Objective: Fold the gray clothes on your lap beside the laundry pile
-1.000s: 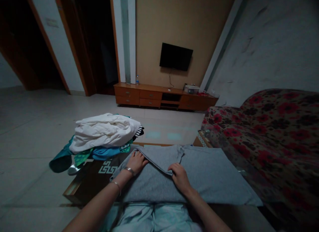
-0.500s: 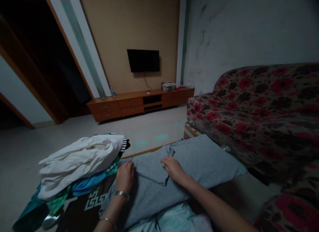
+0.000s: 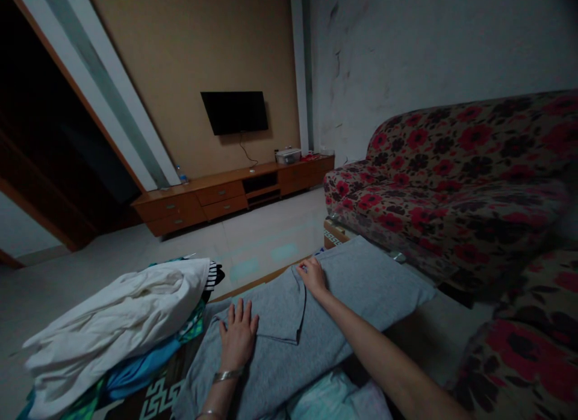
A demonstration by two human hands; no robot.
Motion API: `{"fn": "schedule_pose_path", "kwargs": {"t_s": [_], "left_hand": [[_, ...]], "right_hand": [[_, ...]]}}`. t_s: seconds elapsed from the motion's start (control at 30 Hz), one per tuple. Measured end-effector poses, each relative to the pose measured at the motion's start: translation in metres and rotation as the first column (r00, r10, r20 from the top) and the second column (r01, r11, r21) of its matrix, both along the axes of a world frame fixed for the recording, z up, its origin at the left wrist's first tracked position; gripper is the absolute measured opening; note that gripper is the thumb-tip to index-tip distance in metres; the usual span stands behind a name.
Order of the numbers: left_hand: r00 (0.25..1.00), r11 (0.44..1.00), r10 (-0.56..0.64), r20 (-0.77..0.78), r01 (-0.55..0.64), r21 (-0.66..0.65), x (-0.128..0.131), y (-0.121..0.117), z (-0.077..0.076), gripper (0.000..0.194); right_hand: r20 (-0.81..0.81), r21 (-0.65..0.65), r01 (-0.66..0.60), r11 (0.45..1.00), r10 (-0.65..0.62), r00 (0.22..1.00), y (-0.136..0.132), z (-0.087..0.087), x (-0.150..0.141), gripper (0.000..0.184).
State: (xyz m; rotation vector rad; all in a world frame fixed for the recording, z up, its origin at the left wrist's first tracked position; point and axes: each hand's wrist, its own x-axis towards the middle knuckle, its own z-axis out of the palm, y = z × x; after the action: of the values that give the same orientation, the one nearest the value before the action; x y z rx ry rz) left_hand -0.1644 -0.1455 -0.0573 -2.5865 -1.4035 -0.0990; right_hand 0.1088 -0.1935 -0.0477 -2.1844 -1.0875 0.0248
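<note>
A grey cloth garment (image 3: 361, 293) lies spread across my lap, with a flap of it (image 3: 275, 311) folded over on top. My left hand (image 3: 238, 334) rests flat on the cloth beside that flap, fingers spread and a metal bracelet on the wrist. At the far end of the fold, my right hand (image 3: 313, 277) lies on the grey fabric and grips nothing that I can see. Left of the garment, a crumpled white cloth (image 3: 108, 327) tops a heap of teal and blue clothes (image 3: 139, 372).
The clothes heap sits on a low dark table (image 3: 158, 402) with a white pattern. A red-flowered sofa (image 3: 442, 179) fills the right side. Farther off are a tiled floor (image 3: 266, 239), a wooden TV cabinet (image 3: 226, 197) and a wall-mounted TV (image 3: 235, 113).
The view has turned right. My left hand has left the fold and lies spread nearer me. My right hand has slid farther along the fold, and the flap lies flat.
</note>
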Motion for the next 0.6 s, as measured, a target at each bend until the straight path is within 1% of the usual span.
{"fn": "schedule_pose_path", "kwargs": {"t_s": [0.07, 0.17, 0.27, 0.43, 0.53, 0.6], "left_hand": [[1.0, 1.0, -0.001, -0.004, 0.001, 0.005, 0.001, 0.0, 0.0, 0.052], [1.0, 1.0, 0.0, -0.005, 0.0, 0.011, 0.001, 0.0, -0.001, 0.052], [1.0, 1.0, -0.007, -0.004, 0.007, 0.019, 0.0, -0.001, 0.0, 0.051], [1.0, 1.0, -0.002, 0.002, 0.002, 0.026, 0.002, -0.003, 0.002, 0.051], [1.0, 1.0, -0.005, 0.003, 0.005, 0.025, 0.002, -0.003, 0.002, 0.051], [1.0, 0.999, -0.012, 0.007, 0.011, 0.031, 0.002, -0.002, 0.001, 0.051]], "right_hand": [[-0.023, 0.037, 0.018, 0.999, -0.017, 1.0, 0.004, -0.003, -0.002, 0.018], [-0.057, -0.009, 0.032, 0.999, -0.032, 0.998, 0.009, -0.005, -0.002, 0.012], [-0.082, -0.051, 0.045, 0.998, -0.049, 0.995, 0.008, -0.007, 0.002, 0.009], [-0.101, -0.07, 0.068, 0.995, -0.074, 0.992, -0.001, -0.011, 0.003, 0.011], [-0.142, -0.045, 0.069, 0.997, -0.074, 0.987, -0.001, -0.011, 0.003, 0.017], [-0.196, -0.022, 0.06, 0.998, -0.063, 0.979, 0.002, -0.011, 0.004, 0.017]]}}
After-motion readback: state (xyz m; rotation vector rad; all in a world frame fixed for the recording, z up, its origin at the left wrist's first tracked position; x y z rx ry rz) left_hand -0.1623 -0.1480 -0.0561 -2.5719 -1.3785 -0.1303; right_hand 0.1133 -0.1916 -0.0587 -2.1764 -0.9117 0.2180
